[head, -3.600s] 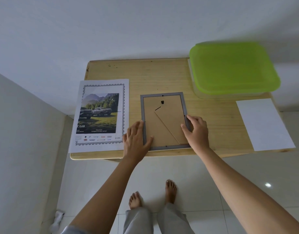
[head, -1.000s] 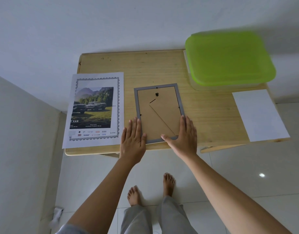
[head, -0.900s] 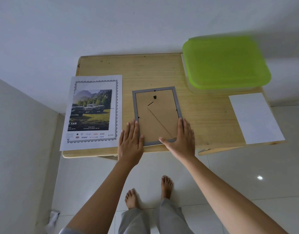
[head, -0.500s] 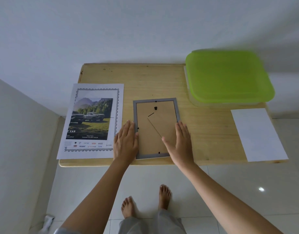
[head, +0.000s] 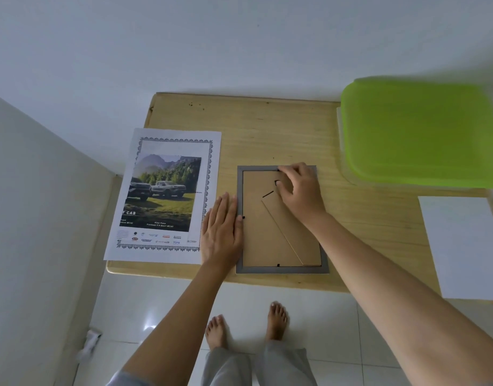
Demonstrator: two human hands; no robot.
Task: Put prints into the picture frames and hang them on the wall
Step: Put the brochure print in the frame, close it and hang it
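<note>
Early stage: picture frame point(head: 281, 270) lies face down at centre, backing point(head: 267, 240) in; print point(head: 167, 190) unframed, centre left. Left hand point(head: 221, 229), fingers straight, braces its edge; right hand point(head: 298, 188), fingers curled, pinches at its top edge. Nothing hung.

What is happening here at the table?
A person is working on a frame that lies face down on the table. The left hand rests flat against its left edge; the right hand pinches at the top of its back. The print lies beside it, to the left, not yet inside.
</note>
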